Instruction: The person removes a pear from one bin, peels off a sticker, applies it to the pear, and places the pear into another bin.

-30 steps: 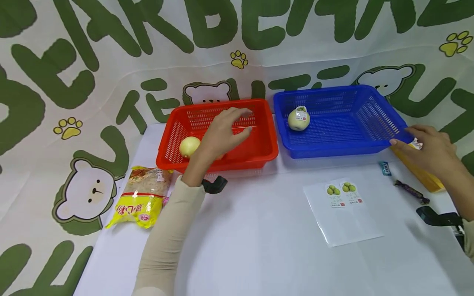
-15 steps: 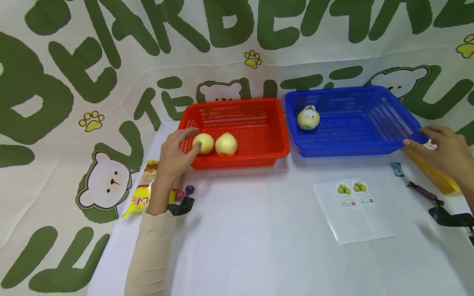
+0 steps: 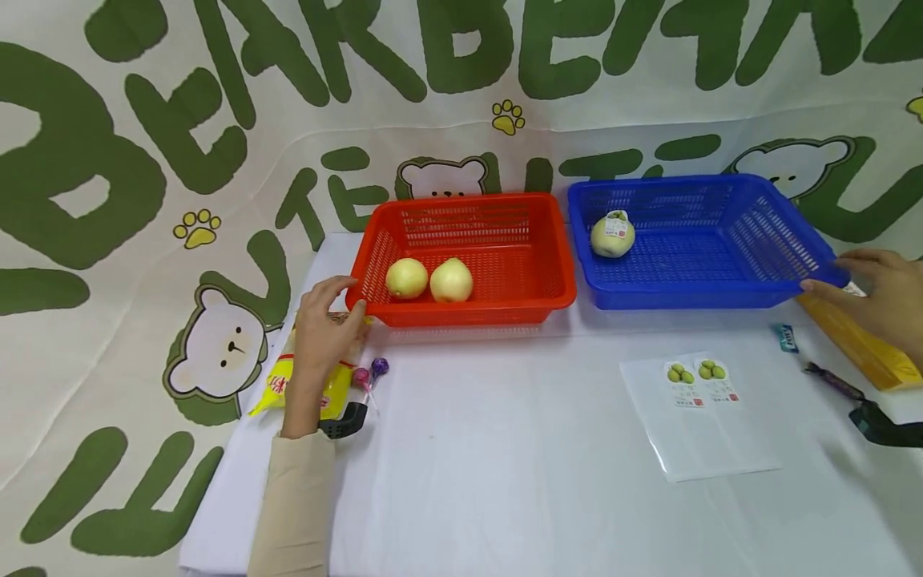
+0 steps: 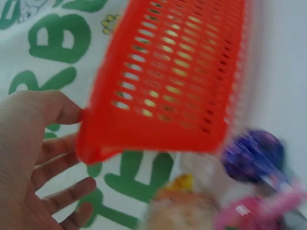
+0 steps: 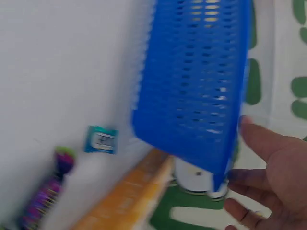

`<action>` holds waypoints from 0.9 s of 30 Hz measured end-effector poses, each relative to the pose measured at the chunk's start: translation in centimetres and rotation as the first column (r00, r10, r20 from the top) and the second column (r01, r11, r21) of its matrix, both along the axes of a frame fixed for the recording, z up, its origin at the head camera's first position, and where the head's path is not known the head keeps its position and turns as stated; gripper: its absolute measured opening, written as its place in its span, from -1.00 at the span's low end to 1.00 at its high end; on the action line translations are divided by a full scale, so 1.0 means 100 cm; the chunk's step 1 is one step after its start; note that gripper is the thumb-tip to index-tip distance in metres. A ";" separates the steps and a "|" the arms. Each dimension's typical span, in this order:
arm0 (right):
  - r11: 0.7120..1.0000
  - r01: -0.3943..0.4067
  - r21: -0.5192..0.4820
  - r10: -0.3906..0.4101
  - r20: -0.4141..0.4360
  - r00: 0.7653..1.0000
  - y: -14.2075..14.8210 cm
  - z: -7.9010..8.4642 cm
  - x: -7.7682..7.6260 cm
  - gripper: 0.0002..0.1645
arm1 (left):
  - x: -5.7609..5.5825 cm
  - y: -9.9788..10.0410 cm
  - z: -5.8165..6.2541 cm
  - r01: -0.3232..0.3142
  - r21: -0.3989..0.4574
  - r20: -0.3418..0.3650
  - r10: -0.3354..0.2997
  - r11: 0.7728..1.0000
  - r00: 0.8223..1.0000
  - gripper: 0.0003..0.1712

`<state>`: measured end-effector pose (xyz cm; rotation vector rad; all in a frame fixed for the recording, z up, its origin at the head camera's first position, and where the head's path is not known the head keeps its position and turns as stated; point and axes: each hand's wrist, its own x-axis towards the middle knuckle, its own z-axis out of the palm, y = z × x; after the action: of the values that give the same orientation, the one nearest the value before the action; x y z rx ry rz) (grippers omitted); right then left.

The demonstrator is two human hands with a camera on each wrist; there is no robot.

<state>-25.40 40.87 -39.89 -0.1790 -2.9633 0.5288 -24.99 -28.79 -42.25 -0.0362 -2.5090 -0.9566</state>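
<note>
Left grip (image 3: 317,332): a second earlier it hung over the red basket (image 3: 476,314); now thumb and fingers were clamped on that basket's rim, at its eight o'clock corner. I took it that I was handling baskets, not fruit.
Yellow bag (image 3: 337,393): about six o'clock from that grip, partly covered by my arm, the nearest clutter in the way.
Lollipops (image 3: 379,367): two, at four o'clock from the same grip, just in front of the basket.
Pale pears (image 3: 451,280): two, side by side inside the red basket, toward its eight o'clock.
Blue basket (image 3: 688,296): just beside the red one, at three o'clock, with a labelled pear (image 3: 611,238) at its nine o'clock.
Clear sheet (image 3: 710,445): flat on the bench (image 3: 505,449) at the blue basket's six o'clock, bearing two fruit stickers (image 3: 687,394).
Wrapped sweets: a blue one (image 3: 786,338) and a purple one (image 3: 836,381), between four and five o'clock from the blue basket, clear of it.
Orange packet (image 3: 861,344): four o'clock, partly hidden, closest to the held corner.
Right grip (image 3: 883,300): clamped on the blue basket's four o'clock corner, as a second earlier.
</note>
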 end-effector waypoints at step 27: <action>0.742 -0.669 0.029 0.669 -0.094 0.738 -0.267 0.087 -0.047 -0.40 | 0.001 0.000 -0.022 0.000 0.132 -0.085 0.011 0.991 0.996 -0.54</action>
<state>-30.10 14.19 -31.21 0.9328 -2.8483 0.5864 -24.87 -28.76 -44.41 -0.0281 -2.3617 -1.0929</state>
